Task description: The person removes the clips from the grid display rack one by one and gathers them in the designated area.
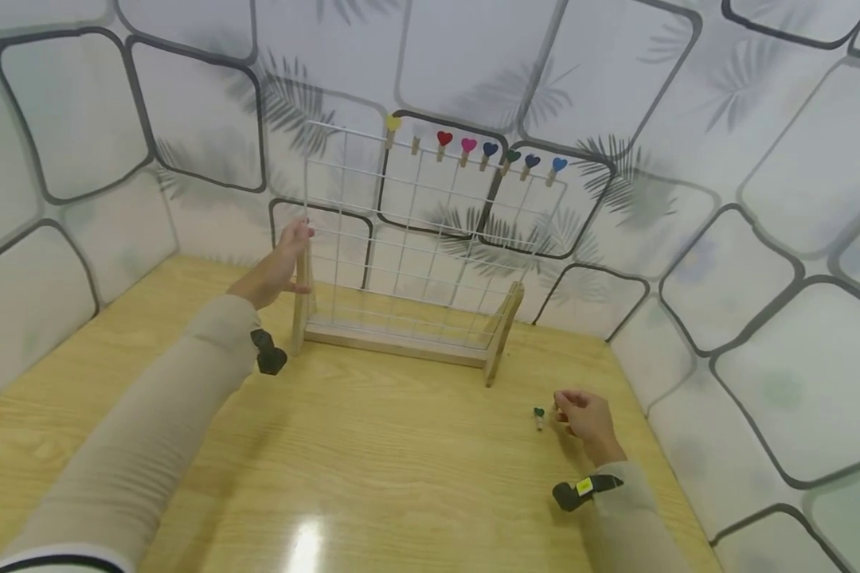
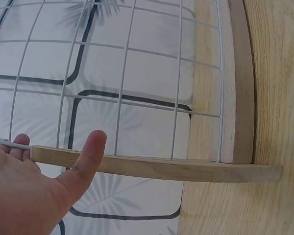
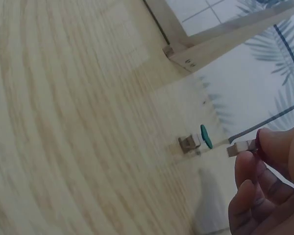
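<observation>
The left hand (image 1: pixel 274 269) rests at the left side of a wire rack (image 1: pixel 394 344), its thumb spread wide and its fingertips at the rack's edge. At near right, the right hand (image 1: pixel 586 419) pinches a small wooden clip (image 3: pixel 241 147) between thumb and finger, just above the tabletop (image 1: pixel 373 454). A green-heart clip (image 1: pixel 539 418) lies just left of that hand. Farther off, eight clips (image 1: pixel 469 146) line the rack's top wire.
</observation>
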Available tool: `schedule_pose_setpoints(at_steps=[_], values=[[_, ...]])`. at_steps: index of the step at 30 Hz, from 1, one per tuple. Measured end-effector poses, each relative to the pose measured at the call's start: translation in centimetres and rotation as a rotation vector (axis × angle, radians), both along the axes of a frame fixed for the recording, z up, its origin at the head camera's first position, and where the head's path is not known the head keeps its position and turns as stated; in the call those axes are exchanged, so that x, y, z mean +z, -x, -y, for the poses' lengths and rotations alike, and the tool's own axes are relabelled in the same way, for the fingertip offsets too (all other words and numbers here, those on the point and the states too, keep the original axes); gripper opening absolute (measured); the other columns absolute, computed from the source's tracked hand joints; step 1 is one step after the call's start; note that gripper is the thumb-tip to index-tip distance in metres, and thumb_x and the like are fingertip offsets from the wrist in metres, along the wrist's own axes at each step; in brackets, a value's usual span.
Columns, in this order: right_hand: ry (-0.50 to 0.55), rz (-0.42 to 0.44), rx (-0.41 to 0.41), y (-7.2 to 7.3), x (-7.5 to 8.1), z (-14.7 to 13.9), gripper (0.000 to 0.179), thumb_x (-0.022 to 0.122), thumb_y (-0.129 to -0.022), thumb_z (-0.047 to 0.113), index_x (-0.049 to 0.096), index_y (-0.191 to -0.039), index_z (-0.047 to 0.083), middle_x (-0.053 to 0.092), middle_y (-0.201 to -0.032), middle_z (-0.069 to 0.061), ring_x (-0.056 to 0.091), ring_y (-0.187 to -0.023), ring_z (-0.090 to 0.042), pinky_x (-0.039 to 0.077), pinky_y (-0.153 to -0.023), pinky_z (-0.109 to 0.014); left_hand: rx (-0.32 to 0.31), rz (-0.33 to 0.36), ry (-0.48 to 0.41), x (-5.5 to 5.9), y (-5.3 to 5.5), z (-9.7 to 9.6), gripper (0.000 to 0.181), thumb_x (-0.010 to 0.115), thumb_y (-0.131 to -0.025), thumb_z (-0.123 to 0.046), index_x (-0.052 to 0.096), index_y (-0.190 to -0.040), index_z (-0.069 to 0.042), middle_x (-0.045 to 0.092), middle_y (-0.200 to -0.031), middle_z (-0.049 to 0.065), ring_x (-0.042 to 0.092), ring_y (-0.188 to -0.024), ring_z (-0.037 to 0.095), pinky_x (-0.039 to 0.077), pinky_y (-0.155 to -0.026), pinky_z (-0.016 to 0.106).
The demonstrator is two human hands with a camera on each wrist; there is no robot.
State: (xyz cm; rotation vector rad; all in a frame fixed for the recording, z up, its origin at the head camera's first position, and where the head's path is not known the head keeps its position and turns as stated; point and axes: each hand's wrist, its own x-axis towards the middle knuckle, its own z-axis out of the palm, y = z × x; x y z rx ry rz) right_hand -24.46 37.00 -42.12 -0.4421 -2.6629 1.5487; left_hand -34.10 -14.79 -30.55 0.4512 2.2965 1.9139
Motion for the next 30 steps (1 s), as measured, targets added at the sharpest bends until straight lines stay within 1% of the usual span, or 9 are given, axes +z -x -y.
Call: schedule_pose_setpoints(at_steps=[3, 8, 12, 17, 20, 23, 25, 27, 30], values=[[-0.008, 0.007, 0.004, 0.2, -0.7, -0.3, 0.033, 0.058, -0.100, 0.017, 0.058, -0.119, -0.010, 0.064, -0.095, -0.010, 0.059, -0.077, -0.013, 0.052, -0.065, -0.023, 0.001, 0.000, -0.001, 0.1, 0.1, 0.1, 0.068, 0.012, -0.102, -0.054, -0.014, -0.154, -0.018, -0.007, -0.160, 0.010, -0.009, -0.144, 0.036, 0.042, -0.096, 0.063], [-0.009, 0.063, 0.005, 0.8, -1.7, -0.8, 0.032, 0.059, -0.099, 0.016, 0.059, -0.118, -0.009, 0.064, -0.086, -0.007, 0.060, -0.071, -0.013, 0.052, -0.061, -0.022, 0.012, 0.000, -0.008, 0.0, 0.3, 0.1, 0.069, 0.013, -0.101, -0.055, -0.014, -0.154, -0.019, -0.007, -0.160, 0.009, -0.008, -0.144, 0.037, 0.041, -0.096, 0.064], [-0.050, 0.082, -0.015, 0.9, -2.1, -1.0, 0.029, 0.059, -0.098, 0.015, 0.061, -0.116, -0.008, 0.064, -0.082, -0.005, 0.058, -0.070, -0.012, 0.050, -0.060, -0.023, 0.022, -0.004, -0.022, 0.1, 0.2, -0.1, 0.068, 0.013, -0.103, -0.053, -0.013, -0.154, -0.018, -0.006, -0.161, 0.010, -0.006, -0.144, 0.037, 0.043, -0.094, 0.062], [-0.071, 0.081, -0.009, 0.7, -2.0, -0.9, 0.030, 0.061, -0.098, 0.015, 0.061, -0.117, -0.008, 0.067, -0.088, -0.007, 0.060, -0.072, -0.013, 0.050, -0.061, -0.023, 0.017, 0.004, -0.013, -0.1, 0.0, -0.1, 0.066, 0.012, -0.103, -0.050, -0.017, -0.153, -0.017, -0.008, -0.160, 0.011, -0.009, -0.144, 0.037, 0.042, -0.096, 0.064], [-0.117, 0.046, 0.001, 0.6, -1.1, -0.7, 0.033, 0.059, -0.098, 0.018, 0.060, -0.119, -0.008, 0.067, -0.097, -0.014, 0.061, -0.076, -0.015, 0.051, -0.063, -0.023, 0.017, -0.004, -0.015, 0.0, 0.1, -0.1, 0.066, 0.011, -0.103, -0.050, -0.017, -0.153, -0.017, -0.008, -0.161, 0.011, -0.009, -0.144, 0.037, 0.040, -0.096, 0.065], [-0.139, -0.001, 0.024, 0.8, 0.4, -0.1, 0.037, 0.056, -0.100, 0.020, 0.057, -0.123, -0.008, 0.063, -0.111, -0.022, 0.062, -0.080, -0.016, 0.053, -0.065, -0.025, 0.020, -0.008, -0.021, 0.1, 0.2, -0.1, 0.065, 0.011, -0.103, -0.050, -0.016, -0.153, -0.018, -0.008, -0.161, 0.010, -0.008, -0.145, 0.036, 0.040, -0.096, 0.065], [-0.111, -0.028, 0.040, 1.2, 1.6, 0.4, 0.039, 0.054, -0.101, 0.022, 0.055, -0.126, -0.008, 0.059, -0.118, -0.025, 0.062, -0.079, -0.015, 0.054, -0.066, -0.027, 0.020, -0.004, -0.020, 0.2, 0.2, -0.2, 0.065, 0.011, -0.104, -0.049, -0.016, -0.153, -0.018, -0.008, -0.161, 0.009, -0.008, -0.145, 0.036, 0.040, -0.097, 0.065], [-0.075, -0.061, 0.061, 1.7, 3.1, 1.2, 0.041, 0.054, -0.101, 0.023, 0.054, -0.128, -0.008, 0.059, -0.119, -0.024, 0.062, -0.077, -0.011, 0.055, -0.065, -0.026, 0.018, 0.007, -0.022, 0.2, 0.2, -0.1, 0.065, 0.011, -0.104, -0.049, -0.017, -0.153, -0.018, -0.008, -0.161, 0.009, -0.008, -0.145, 0.036, 0.039, -0.098, 0.065], [-0.049, -0.132, 0.096, 2.7, 5.6, 2.6, 0.040, 0.054, -0.101, 0.023, 0.055, -0.127, -0.008, 0.064, -0.107, -0.014, 0.061, -0.072, -0.005, 0.053, -0.061, -0.023, 0.017, 0.011, -0.020, 0.2, 0.1, -0.1, 0.066, 0.011, -0.103, -0.050, -0.016, -0.153, -0.017, -0.008, -0.161, 0.010, -0.008, -0.145, 0.036, 0.038, -0.098, 0.065]])
